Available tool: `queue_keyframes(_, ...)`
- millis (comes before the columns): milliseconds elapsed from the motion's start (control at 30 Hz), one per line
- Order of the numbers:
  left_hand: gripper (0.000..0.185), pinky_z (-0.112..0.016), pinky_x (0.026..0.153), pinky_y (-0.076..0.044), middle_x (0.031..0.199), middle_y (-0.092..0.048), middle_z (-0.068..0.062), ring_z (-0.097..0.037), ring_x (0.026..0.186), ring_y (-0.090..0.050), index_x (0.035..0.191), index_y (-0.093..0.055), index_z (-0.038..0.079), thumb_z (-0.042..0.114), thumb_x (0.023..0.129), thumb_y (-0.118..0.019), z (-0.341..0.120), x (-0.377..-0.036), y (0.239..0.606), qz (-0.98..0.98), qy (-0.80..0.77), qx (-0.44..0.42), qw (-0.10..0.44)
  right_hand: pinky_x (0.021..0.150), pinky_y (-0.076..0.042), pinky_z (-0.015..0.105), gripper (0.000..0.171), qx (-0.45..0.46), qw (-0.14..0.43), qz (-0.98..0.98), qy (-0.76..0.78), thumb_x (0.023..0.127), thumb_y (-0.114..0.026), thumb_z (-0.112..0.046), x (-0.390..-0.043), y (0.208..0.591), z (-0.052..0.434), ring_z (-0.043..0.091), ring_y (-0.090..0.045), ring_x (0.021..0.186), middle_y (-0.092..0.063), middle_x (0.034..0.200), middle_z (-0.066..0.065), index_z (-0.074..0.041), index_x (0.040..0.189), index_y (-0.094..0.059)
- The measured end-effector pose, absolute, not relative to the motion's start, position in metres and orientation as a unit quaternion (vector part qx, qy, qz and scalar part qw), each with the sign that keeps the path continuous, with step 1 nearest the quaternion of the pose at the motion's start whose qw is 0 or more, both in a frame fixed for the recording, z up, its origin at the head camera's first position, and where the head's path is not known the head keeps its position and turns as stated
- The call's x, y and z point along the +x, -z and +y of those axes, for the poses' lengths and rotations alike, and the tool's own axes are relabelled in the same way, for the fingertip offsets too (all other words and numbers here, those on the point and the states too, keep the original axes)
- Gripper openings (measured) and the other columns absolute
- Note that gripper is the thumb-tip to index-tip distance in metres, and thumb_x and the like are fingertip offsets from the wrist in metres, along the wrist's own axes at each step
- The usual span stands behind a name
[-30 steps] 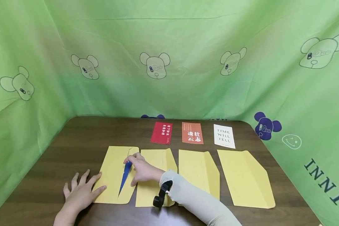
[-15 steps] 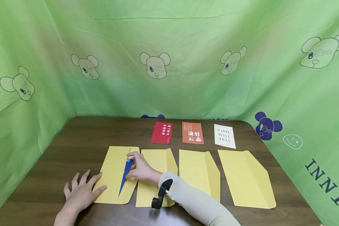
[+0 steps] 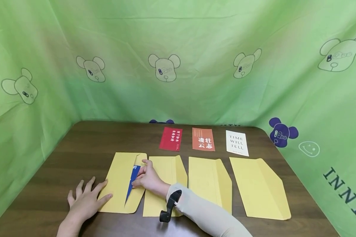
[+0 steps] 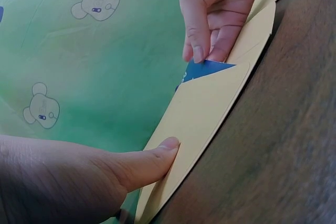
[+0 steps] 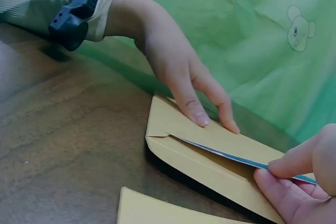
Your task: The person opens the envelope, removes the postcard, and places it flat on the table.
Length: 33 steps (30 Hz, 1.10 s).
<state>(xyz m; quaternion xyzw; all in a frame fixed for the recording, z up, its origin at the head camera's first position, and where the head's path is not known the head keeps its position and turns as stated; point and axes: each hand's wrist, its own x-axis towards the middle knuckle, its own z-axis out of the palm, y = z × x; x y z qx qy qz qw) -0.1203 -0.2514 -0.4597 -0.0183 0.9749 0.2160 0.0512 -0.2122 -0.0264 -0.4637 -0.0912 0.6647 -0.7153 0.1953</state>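
The leftmost yellow paper envelope (image 3: 115,182) lies on the table with its opening along the right side. A blue card (image 3: 134,172) with white characters sits mostly inside it, and a narrow blue wedge shows at the slit. My right hand (image 3: 151,179) pinches the card's exposed edge between thumb and fingers, as the right wrist view shows the thin card (image 5: 239,159) at the fingertips. With fingers spread, my left hand (image 3: 85,201) rests at the envelope's left edge; its thumb (image 4: 157,160) lies on the paper in the left wrist view.
Three more yellow envelopes stand in a row to the right, the nearest envelope (image 3: 158,197) under my right forearm. Behind them lie a red card (image 3: 169,140), an orange card (image 3: 203,140) and a white card (image 3: 236,143). A green printed curtain (image 3: 121,98) surrounds the table.
My right hand has shifted from the top of the card down along its edge, uncovering a white character. The thumb has come onto the card. My left hand has stayed in place.
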Motion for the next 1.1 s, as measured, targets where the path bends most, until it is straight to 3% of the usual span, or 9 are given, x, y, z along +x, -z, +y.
queue_keyframes(100,0.074,-0.081,0.095,-0.003,0.152,-0.026,-0.033,-0.061,0.136,-0.006,0.143,-0.053,0.015,0.066,0.090,-0.056,-0.251,-0.121,0.461,0.975,-0.215,-0.018,0.044,0.064,-0.060,0.040,0.090,-0.082,0.197,0.638,0.740,0.068,-0.066,0.031,-0.211,0.466,-0.028,0.020,-0.064,0.069,-0.050,0.089,0.009,0.002,0.140,-0.021)
queue_keyframes(433,0.075,-0.081,0.095,-0.002,0.152,-0.024,-0.033,-0.061,0.136,-0.005,0.144,-0.053,0.015,0.067,0.090,-0.055,-0.251,-0.125,0.459,0.974,-0.221,-0.019,0.053,0.062,-0.060,0.038,0.073,-0.092,0.178,0.631,0.750,0.070,-0.065,0.030,-0.210,0.469,-0.029,0.017,-0.062,0.062,-0.051,0.086,0.009,0.005,0.129,-0.030)
queue_keyframes(833,0.080,-0.081,0.094,-0.003,0.152,-0.025,-0.033,-0.062,0.135,-0.006,0.143,-0.054,0.016,0.073,0.088,-0.052,-0.255,-0.118,0.466,0.973,-0.219,-0.023,0.064,0.061,-0.060,0.039,0.073,-0.089,0.179,0.626,0.754,0.069,-0.064,0.032,-0.198,0.473,-0.030,0.019,-0.060,0.057,-0.050,0.084,0.009,0.004,0.128,-0.032)
queue_keyframes(1100,0.074,-0.081,0.093,-0.005,0.149,-0.029,-0.034,-0.062,0.134,-0.009,0.140,-0.056,0.014,0.068,0.089,-0.057,-0.253,-0.120,0.466,0.975,-0.217,-0.016,0.038,0.062,-0.060,0.036,0.073,-0.090,0.176,0.627,0.754,0.068,-0.064,0.031,-0.203,0.472,-0.029,0.018,-0.061,0.060,-0.050,0.085,0.009,0.004,0.128,-0.032)
